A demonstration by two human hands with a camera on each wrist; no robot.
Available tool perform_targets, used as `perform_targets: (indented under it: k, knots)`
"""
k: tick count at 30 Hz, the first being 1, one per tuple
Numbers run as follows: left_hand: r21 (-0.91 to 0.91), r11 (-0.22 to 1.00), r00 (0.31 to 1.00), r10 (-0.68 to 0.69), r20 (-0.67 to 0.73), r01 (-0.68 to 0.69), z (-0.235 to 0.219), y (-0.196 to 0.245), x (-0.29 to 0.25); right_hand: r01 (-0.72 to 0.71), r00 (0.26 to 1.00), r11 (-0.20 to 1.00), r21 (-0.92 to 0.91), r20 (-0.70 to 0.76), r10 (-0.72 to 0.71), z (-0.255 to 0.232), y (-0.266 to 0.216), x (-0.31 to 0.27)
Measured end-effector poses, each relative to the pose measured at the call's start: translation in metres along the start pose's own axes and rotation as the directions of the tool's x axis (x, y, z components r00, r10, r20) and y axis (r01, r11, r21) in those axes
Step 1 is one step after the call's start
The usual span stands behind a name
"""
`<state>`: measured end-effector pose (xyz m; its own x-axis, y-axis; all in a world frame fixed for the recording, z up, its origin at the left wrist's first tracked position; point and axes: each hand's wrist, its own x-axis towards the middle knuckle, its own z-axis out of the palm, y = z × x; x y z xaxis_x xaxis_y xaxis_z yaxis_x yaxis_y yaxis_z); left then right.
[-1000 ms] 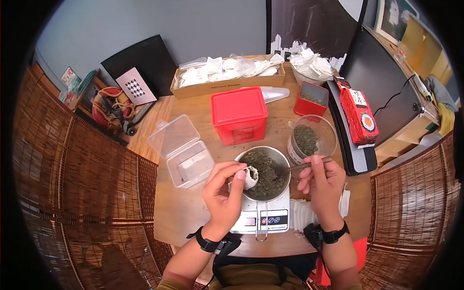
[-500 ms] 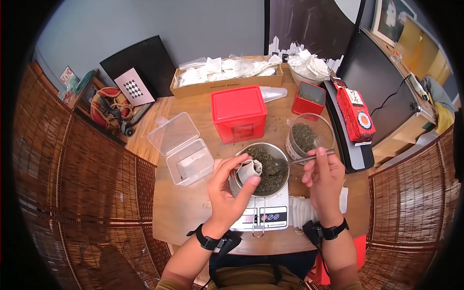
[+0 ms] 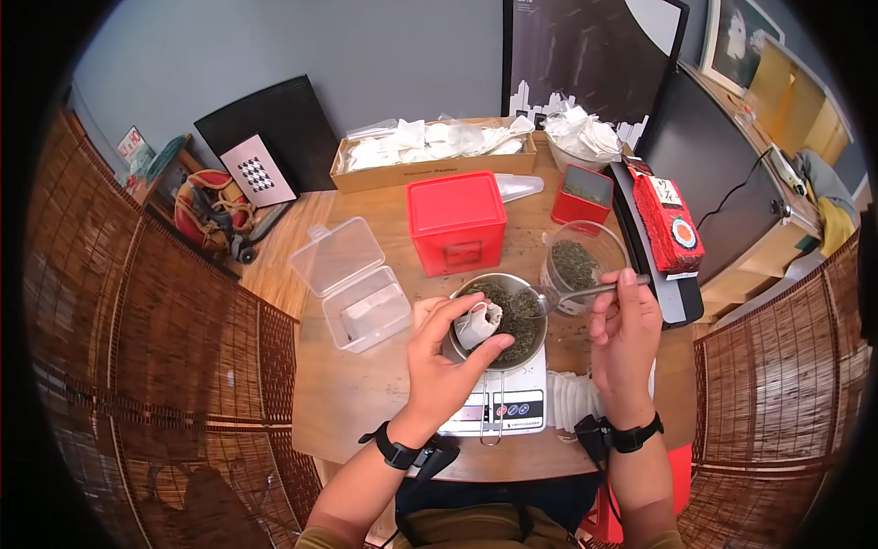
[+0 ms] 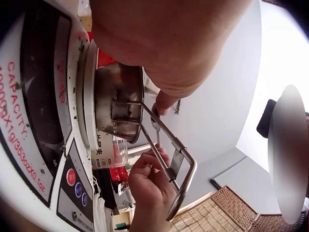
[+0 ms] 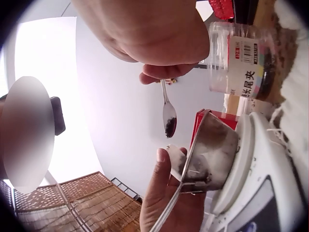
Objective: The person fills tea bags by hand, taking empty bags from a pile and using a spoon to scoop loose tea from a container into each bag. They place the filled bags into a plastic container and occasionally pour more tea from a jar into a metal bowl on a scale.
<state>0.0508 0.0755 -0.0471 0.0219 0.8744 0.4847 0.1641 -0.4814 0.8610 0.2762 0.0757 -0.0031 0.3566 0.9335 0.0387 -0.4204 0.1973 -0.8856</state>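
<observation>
My left hand [image 3: 448, 352] holds a small white drawstring tea bag [image 3: 471, 329] between thumb and fingers, its mouth open, over the steel pan [image 5: 217, 152]. Dried tea leaves [image 3: 519, 346] lie in the pan, which sits on a white kitchen scale [image 3: 530, 423]. In my right hand [image 3: 626, 329], thumb and fingers pinch the handle of a metal spoon [image 5: 168, 113]. Dark leaves fill the tip of its bowl, just above the bag's mouth in the right wrist view. The pan's wire handle [image 4: 181, 181] points toward me.
Behind the pan stands a red lidded canister [image 3: 455, 210]. A clear tub [image 3: 604, 240] of leaves and an open red tin [image 3: 585, 203] are at right, a clear hinged box [image 3: 364, 306] at left. White bags [image 3: 574, 395] line up beside the scale; a carton [image 3: 430, 174] stands at the back.
The spoon has come up out of the leaves, with my right hand raised slightly. My left hand has turned the tea bag more upright, its thumb now spread lower.
</observation>
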Motion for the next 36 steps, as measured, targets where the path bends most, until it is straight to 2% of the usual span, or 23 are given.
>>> perform_targets:
  k: [4, 6, 11, 13, 19, 23, 25, 29, 31, 32, 34, 36]
  knots:
    - [-0.071, 0.997, 0.996, -0.034, -0.084, 0.028, 0.003, 0.001, 0.002, -0.012, 0.999, 0.999, -0.035, 0.035, 0.014, 0.015, -0.014, -0.004]
    - [-0.021, 1.0, 1.0, -0.016, -0.013, 0.016, -0.001, -0.001, 0.001, -0.003, 0.998, 0.997, -0.076, 0.064, 0.007, 0.018, -0.016, -0.004]
    - [0.01, 1.0, 1.0, -0.01, -0.007, 0.01, -0.001, 0.0, 0.002, 0.038, 0.991, 0.985, -0.171, 0.135, -0.015, 0.028, -0.023, -0.005]
    - [0.018, 1.0, 1.0, -0.007, -0.009, 0.007, -0.001, -0.001, 0.003, 0.127, 0.976, 0.952, -0.278, 0.208, -0.07, 0.032, -0.027, -0.007]
    - [0.025, 1.0, 1.0, 0.0, -0.023, 0.001, -0.001, 0.001, 0.003, 0.247, 0.934, 0.916, -0.317, 0.329, -0.138, 0.04, -0.034, -0.014]
    - [0.007, 1.0, 0.999, -0.011, -0.031, 0.011, 0.0, 0.001, 0.004, 0.286, 0.922, 0.892, -0.349, 0.354, -0.156, 0.045, -0.041, -0.018]
    - [0.007, 1.0, 0.999, -0.011, -0.032, 0.012, 0.0, 0.001, 0.004, 0.387, 0.884, 0.836, -0.388, 0.414, -0.217, 0.046, -0.042, -0.02]
    - [0.007, 1.0, 0.999, -0.013, -0.034, 0.013, 0.0, 0.0, 0.004, 0.456, 0.854, 0.781, -0.427, 0.456, -0.249, 0.045, -0.044, -0.023]
    - [0.005, 1.0, 0.999, -0.011, -0.038, 0.011, 0.0, 0.0, 0.004, 0.553, 0.804, 0.713, -0.431, 0.501, -0.321, 0.044, -0.042, -0.024]
    - [0.006, 1.0, 0.999, -0.012, -0.036, 0.012, 0.0, 0.001, 0.003, 0.553, 0.803, 0.714, -0.43, 0.502, -0.32, 0.044, -0.041, -0.025]
    - [0.008, 1.0, 0.999, -0.013, -0.034, 0.014, 0.0, 0.001, 0.003, 0.64, 0.741, 0.654, -0.403, 0.547, -0.389, 0.044, -0.04, -0.027]
    - [0.008, 1.0, 0.999, -0.011, -0.037, 0.011, 0.0, 0.0, 0.004, 0.662, 0.723, 0.626, -0.411, 0.571, -0.389, 0.042, -0.039, -0.029]
